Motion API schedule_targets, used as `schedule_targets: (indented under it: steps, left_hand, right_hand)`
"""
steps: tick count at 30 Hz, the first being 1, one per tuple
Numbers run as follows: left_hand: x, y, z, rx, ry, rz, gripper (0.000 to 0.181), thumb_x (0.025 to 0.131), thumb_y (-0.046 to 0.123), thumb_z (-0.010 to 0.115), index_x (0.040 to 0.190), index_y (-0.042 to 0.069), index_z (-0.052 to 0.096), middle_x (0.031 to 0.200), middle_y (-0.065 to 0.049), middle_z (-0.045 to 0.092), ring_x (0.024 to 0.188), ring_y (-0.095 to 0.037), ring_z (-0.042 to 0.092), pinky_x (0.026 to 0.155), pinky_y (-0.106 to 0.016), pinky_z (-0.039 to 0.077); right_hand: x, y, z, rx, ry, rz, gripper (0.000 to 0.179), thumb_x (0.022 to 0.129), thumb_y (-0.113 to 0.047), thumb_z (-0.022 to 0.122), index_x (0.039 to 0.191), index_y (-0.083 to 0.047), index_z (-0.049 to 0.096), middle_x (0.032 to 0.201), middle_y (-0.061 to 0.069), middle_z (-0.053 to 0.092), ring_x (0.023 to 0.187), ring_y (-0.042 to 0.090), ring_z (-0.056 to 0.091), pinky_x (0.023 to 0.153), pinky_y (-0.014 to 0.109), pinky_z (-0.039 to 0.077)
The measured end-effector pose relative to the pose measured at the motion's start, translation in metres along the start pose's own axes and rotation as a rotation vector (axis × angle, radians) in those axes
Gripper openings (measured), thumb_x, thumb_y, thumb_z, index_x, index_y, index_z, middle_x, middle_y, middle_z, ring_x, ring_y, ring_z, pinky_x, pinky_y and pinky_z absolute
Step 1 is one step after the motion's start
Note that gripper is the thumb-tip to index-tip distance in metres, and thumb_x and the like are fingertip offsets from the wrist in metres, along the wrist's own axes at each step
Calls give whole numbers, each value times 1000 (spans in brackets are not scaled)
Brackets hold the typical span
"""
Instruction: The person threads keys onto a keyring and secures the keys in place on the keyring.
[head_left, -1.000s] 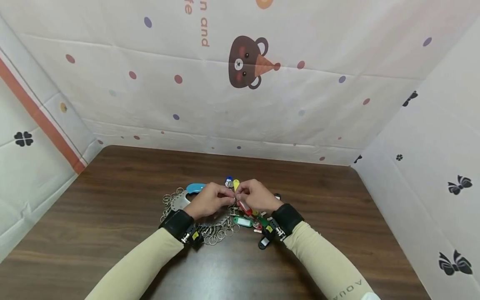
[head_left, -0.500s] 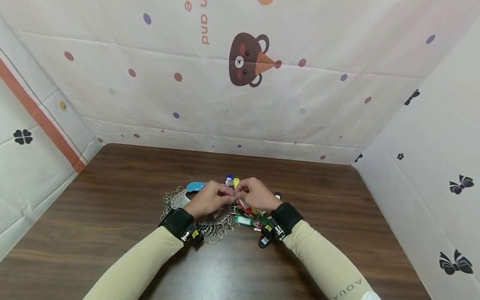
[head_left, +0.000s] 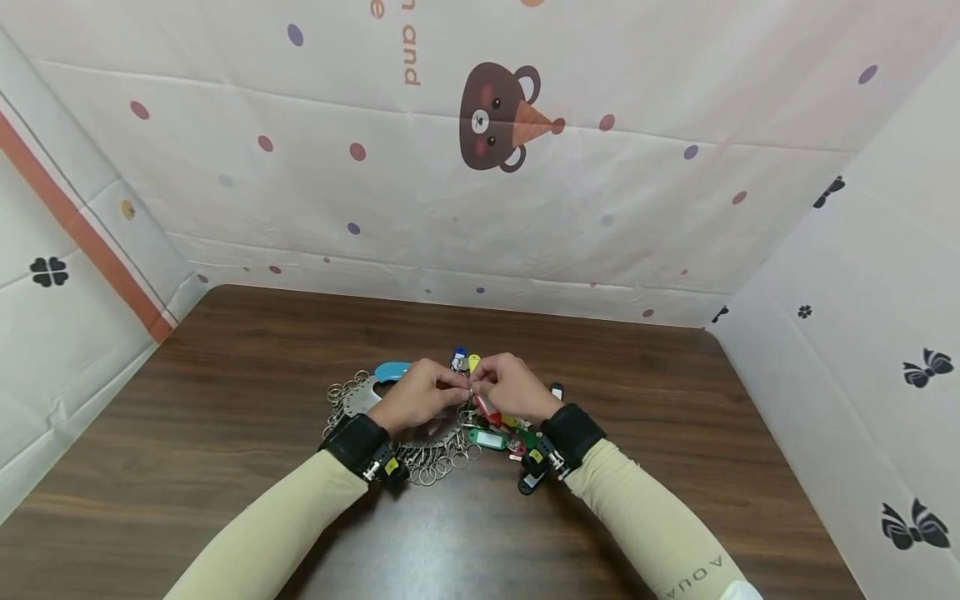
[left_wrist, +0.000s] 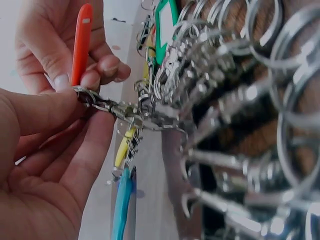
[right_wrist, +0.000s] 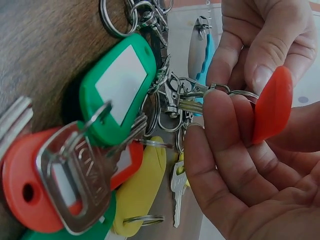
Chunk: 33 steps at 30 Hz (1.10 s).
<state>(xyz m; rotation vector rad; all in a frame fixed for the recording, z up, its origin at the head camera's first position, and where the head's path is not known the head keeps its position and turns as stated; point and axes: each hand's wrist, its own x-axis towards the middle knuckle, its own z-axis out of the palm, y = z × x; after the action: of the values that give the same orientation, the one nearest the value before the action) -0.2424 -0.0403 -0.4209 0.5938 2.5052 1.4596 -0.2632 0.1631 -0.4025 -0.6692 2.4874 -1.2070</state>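
My left hand (head_left: 422,395) pinches a small metal split ring (left_wrist: 86,95) between thumb and fingertip. My right hand (head_left: 517,388) holds a red key tag (right_wrist: 273,107) at that same ring, fingertips nearly meeting those of the left. A metal snap hook (left_wrist: 125,111) runs from the pinched ring toward the other hooks. Below the left hand lies a round metal plate (head_left: 360,402) hung with several hooks and rings, partly hidden by the hand. A key (right_wrist: 192,106) shows beside the right fingertips; fingers partly cover the join between ring and hook.
Green (head_left: 487,438), yellow (head_left: 474,362), blue (head_left: 459,358) and black (head_left: 529,482) key tags lie around the right hand on the brown wooden table (head_left: 225,467). A light-blue handle (head_left: 392,372) sits at the plate's far edge. Printed curtains (head_left: 360,192) stand behind and beside the table.
Both hands stay together at the ring with almost no movement. The head view has shifted slightly.
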Motion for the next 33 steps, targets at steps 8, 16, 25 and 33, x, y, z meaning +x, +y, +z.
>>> schedule_targets:
  steps: [8,16,25,33]
  left_hand:
    - [-2,3,1,-17,7,12,19,102,12,66,108,5,82,105,-14,80,89,-20,74,82,-29,58]
    - [-3,4,0,-19,-14,22,19,102,11,65,106,5,82,103,-15,80,84,-23,74,82,-28,58]
    - [-2,4,9,79,92,32,15,90,7,69,92,8,84,86,-4,80,70,-5,67,72,-23,56]
    - [-3,5,13,134,124,64,16,87,6,69,90,9,84,81,-1,79,67,-3,66,67,-23,56]
  right_hand:
    - [-1,-3,2,-3,12,13,18,103,-3,59,94,-2,74,81,10,72,67,11,62,61,24,52]
    - [-1,-4,2,-29,18,20,18,102,-3,59,94,-3,75,81,8,72,68,12,61,62,23,51]
    - [-5,-7,1,-110,12,-28,17,102,-4,60,96,-4,76,86,7,72,72,12,61,64,24,52]
    - [-7,-12,3,-210,64,-65,11,101,-3,63,98,-6,73,87,6,72,72,12,61,64,23,51]
